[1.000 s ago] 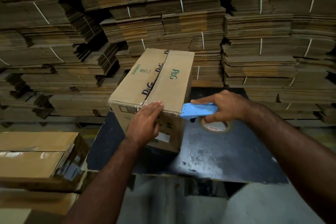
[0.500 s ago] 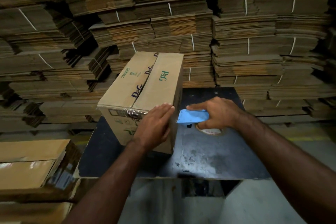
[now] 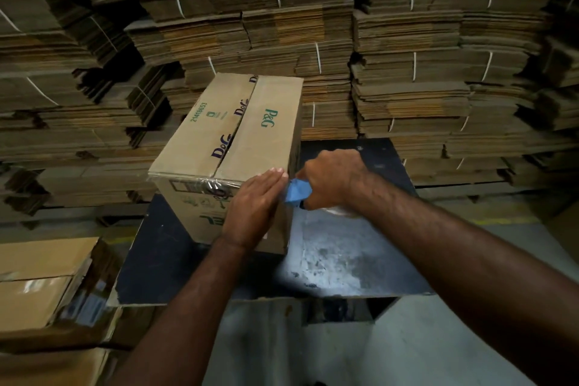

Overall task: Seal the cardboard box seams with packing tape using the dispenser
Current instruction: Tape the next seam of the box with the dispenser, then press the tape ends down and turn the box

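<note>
- The cardboard box (image 3: 232, 138) stands on the dark table (image 3: 341, 257), toward the table's left half; every place below is told from this box.
- Clear packing tape (image 3: 200, 185) runs along the box's near top edge, wrinkled where it crosses the centre seam.
- The left hand (image 3: 253, 207) lies flat on the box's near face at the near-right corner, fingers straight and together, fingertips reaching the top edge.
- The right hand (image 3: 333, 178) is just right of that corner, fingers curled tight round the blue tape dispenser (image 3: 296, 193), whose blue end points at the corner and almost meets the left fingertips.
- A roll of tape shows only partly below the right wrist; its outline is blurred.
- Right of the box the table top is bare and scuffed, up to its right and near edges.
- In front of the box lies a narrow strip of table before the near edge.
- Behind and to both sides of the box rise stacks of flattened cardboard (image 3: 407, 72), close behind its far end.
- Left of the box, below the table, lie other taped cartons (image 3: 40, 279).
</note>
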A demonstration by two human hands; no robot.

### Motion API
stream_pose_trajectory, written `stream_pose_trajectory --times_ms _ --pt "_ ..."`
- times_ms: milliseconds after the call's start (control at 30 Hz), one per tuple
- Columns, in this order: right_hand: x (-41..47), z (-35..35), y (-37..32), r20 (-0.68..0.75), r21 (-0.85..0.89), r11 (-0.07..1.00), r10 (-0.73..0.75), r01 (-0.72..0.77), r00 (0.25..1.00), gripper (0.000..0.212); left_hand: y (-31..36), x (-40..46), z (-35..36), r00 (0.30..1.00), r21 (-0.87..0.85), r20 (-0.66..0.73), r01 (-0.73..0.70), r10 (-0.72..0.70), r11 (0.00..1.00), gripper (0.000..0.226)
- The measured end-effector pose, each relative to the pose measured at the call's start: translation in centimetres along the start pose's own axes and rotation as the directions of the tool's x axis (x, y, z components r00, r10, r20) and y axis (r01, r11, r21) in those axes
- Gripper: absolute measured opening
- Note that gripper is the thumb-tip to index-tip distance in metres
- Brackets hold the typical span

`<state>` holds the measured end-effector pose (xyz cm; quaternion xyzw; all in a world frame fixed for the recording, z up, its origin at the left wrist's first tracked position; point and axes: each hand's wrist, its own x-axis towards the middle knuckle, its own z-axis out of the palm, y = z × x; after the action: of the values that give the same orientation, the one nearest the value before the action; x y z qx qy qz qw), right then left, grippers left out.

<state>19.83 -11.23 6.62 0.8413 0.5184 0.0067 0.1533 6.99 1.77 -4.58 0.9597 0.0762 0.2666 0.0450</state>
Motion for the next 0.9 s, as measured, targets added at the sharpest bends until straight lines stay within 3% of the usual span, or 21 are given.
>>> stream_pose_trajectory --times_ms 100,233,300,467,633,700,767,800,867,900 --pt "-1.6 3.2 0.9 0.153 -0.111 0.994 0.025 -0.008 0.988 0.045 -0.8 -0.1 -0.7 0.999 0.005 0.051 -0.007 0.007 1.000 0.075" --pt "-2.9 8.2 1.9 0.132 0.218 0.952 0.190 -0.216 0.973 0.068 -0.7 0.1 -0.2 0.999 -0.033 0.032 -0.004 0.005 0.999 0.076" --pt "-2.8 10.7 1.2 0.135 0.257 0.917 0.279 -0.306 0.951 0.074 -0.6 0.2 0.1 1.000 -0.032 0.029 -0.008 0.009 0.999 0.076" --pt "-3.6 17.9 -0.7 0.241 0.486 0.674 0.509 -0.556 0.826 0.063 -0.8 0.3 0.3 1.000 -0.062 0.031 0.009 -0.007 0.998 0.081" --pt "-5.0 24.4 -2.1 0.221 0.515 0.568 0.636 -0.642 0.739 0.060 -0.5 0.6 0.2 0.998 -0.060 0.059 0.024 -0.021 0.998 0.083" --pt "-5.0 25.4 -2.0 0.300 0.618 0.377 0.697 -0.689 0.651 0.048 -0.3 0.6 0.2 0.998 -0.054 0.060 0.040 -0.037 0.998 0.081" --pt "-5.0 26.3 -1.9 0.555 0.656 0.168 0.553 -0.736 0.622 0.049 0.0 0.6 0.3 0.997 -0.057 0.059 0.060 -0.056 0.997 0.079" --pt "-4.9 26.3 -1.7 0.626 0.626 0.080 0.541 -0.776 0.562 0.055 0.0 0.6 0.4 0.996 -0.057 0.057 0.065 -0.062 0.996 0.079" --pt "-4.8 28.4 -1.8 0.503 0.597 0.255 0.619 -0.761 0.603 0.060 0.3 0.6 0.5 0.996 -0.060 0.047 0.075 -0.072 0.995 0.078" --pt "-4.3 29.2 -1.4 0.424 0.616 0.336 0.621 -0.712 0.659 0.072 0.4 0.5 0.7 0.996 -0.057 0.038 0.080 -0.078 0.995 0.078"
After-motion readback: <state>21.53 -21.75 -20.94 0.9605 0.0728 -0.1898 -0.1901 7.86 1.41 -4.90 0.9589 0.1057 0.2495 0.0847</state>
